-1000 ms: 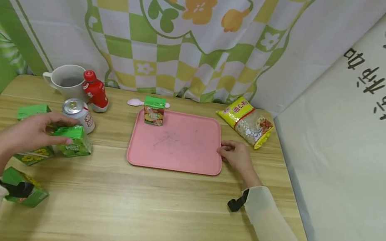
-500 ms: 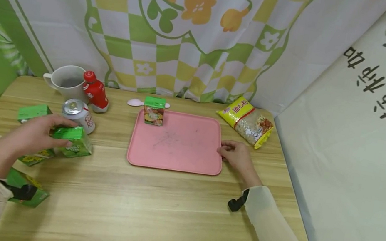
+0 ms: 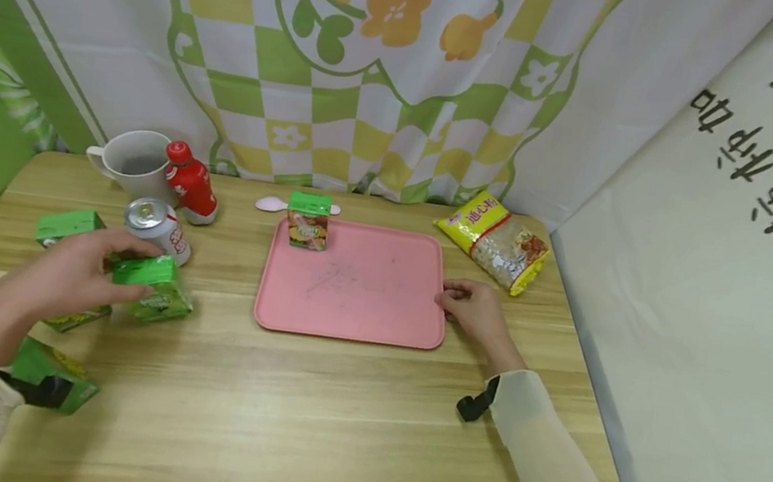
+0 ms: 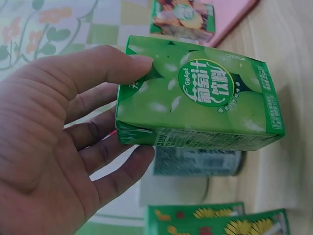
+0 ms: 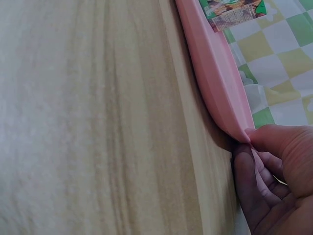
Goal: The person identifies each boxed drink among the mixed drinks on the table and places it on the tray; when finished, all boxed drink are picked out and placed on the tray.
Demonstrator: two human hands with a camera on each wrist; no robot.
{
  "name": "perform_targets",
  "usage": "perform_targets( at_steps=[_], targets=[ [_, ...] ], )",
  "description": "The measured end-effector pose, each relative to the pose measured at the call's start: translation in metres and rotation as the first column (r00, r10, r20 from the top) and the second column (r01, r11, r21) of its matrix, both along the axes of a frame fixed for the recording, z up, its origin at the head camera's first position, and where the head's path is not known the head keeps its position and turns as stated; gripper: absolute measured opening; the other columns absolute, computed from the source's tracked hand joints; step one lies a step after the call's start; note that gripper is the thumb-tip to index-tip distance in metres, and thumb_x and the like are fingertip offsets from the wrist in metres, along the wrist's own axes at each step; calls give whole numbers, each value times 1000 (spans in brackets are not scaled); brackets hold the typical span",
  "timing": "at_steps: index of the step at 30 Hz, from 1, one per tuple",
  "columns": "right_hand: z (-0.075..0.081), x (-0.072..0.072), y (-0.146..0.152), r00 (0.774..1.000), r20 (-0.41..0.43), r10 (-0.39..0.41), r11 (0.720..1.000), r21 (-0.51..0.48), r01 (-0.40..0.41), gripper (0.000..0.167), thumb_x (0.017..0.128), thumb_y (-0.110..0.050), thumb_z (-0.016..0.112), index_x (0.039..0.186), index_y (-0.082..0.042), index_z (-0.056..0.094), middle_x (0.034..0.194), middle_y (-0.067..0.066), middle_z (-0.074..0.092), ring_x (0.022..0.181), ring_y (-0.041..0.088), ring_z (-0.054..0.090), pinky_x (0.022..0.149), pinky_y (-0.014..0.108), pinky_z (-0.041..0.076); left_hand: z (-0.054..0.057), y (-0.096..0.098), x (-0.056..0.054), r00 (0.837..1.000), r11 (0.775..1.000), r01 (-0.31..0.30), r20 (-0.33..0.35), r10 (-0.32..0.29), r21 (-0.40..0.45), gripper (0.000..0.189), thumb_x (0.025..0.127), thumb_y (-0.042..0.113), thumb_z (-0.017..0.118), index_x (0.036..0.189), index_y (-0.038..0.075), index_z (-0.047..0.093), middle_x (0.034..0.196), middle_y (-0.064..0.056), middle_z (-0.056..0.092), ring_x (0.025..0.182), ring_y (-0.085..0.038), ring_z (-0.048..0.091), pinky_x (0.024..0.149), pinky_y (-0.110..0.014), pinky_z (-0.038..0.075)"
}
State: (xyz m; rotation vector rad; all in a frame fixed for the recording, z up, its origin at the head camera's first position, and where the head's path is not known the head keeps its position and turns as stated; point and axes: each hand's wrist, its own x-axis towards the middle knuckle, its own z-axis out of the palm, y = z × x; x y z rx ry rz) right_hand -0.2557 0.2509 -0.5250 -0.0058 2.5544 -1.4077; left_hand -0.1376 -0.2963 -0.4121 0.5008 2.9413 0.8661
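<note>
My left hand (image 3: 65,276) pinches a green grape juice carton (image 3: 159,299) by its top end, thumb on one side and fingers on the other. In the left wrist view the printed front of that juice carton (image 4: 205,93) faces the camera. With thumb and fingers, my right hand (image 3: 477,316) grips the right rim of a pink tray (image 3: 364,305). The right wrist view shows the tray's edge (image 5: 220,83) between the thumb and index finger. On the tray's back left corner stands a small brown and green carton (image 3: 308,230).
Left of the tray are a silver can (image 3: 157,226), a red bottle (image 3: 192,183) and a white mug (image 3: 135,161). Several green cartons (image 3: 57,378) stand near the left forearm. A white spoon (image 3: 272,204) and a yellow pasta bag (image 3: 496,244) lie at the back.
The left hand and the grape juice carton have shifted slightly to the right. The right hand stays on the tray's rim, and the tray has not visibly moved.
</note>
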Motion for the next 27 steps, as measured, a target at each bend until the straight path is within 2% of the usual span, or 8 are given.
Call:
perform_targets(
  at_steps=[6,12,19,27],
  targets=[
    [0,0,1,1000,-8,-2,1000,-5,2,34,95,-13,74,124,3,68,108,17,71,88,21,69,72,31,59,19,20,0,996,997,67,-65,-68,-25,47,79,18,90,121,8,71,116,-11,69,102,-28,62,78,-45,51],
    [-1,-1,3,1000,-8,0,1000,-8,0,35,95,-15,74,125,3,68,109,17,71,89,21,69,72,30,59,46,45,-3,994,995,102,-50,-102,0,45,81,18,89,121,10,70,111,-1,67,98,-20,61,78,-42,53],
    [-1,1,4,1000,-20,6,1000,-27,-6,35,95,-14,73,125,4,67,110,18,70,91,21,69,74,30,58,73,75,-21,975,978,209,-88,-206,23,41,80,16,88,117,8,71,109,0,68,95,-16,61,78,-45,53],
    [1,3,1,1000,-18,-2,999,-52,1,34,95,-12,73,125,4,68,108,18,70,90,22,70,74,30,59,92,104,-43,968,970,241,-75,-240,9,38,83,20,86,118,12,73,104,2,68,91,-15,61,76,-41,52]
  ],
)
